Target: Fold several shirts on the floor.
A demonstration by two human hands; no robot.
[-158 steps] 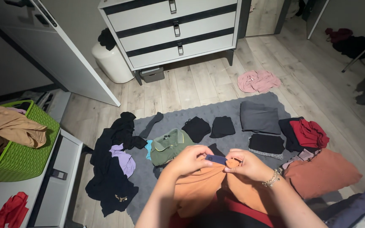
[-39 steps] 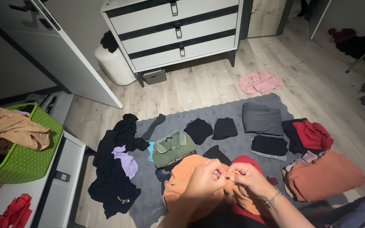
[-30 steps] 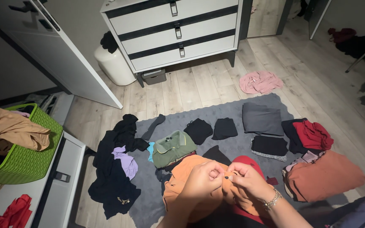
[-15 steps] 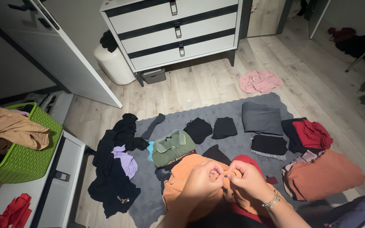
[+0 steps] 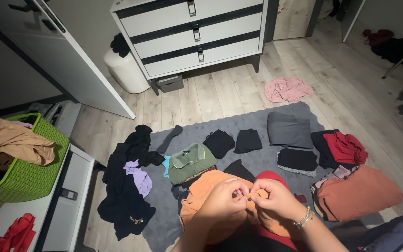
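1. An orange garment (image 5: 201, 200) is pinched at its upper edge by the left hand (image 5: 224, 198) and the right hand (image 5: 276, 200); both are closed tight on the cloth, fingertips nearly meeting, and a beaded bracelet (image 5: 303, 218) is worn on the right wrist.
2. The soft, creased garment is held low in the view, over the near edge of a grey rug (image 5: 257, 163), with red cloth (image 5: 271, 177) showing behind it.
3. Just beyond, a folded green collared shirt (image 5: 190, 163) is laid, and a rust-coloured folded pile (image 5: 360, 193) at the right.
4. Further out, small black folded pieces (image 5: 220, 142), a grey folded slab (image 5: 289, 130) and a red heap (image 5: 346, 148) are spread over the nubbly rug.
5. A loose dark heap (image 5: 124, 196) is sprawled at the left, beside a woven green basket (image 5: 29, 177).
6. Pale wood planks (image 5: 211, 93) are seen beyond, with a pink garment (image 5: 288, 89) and a white dresser (image 5: 192, 32).
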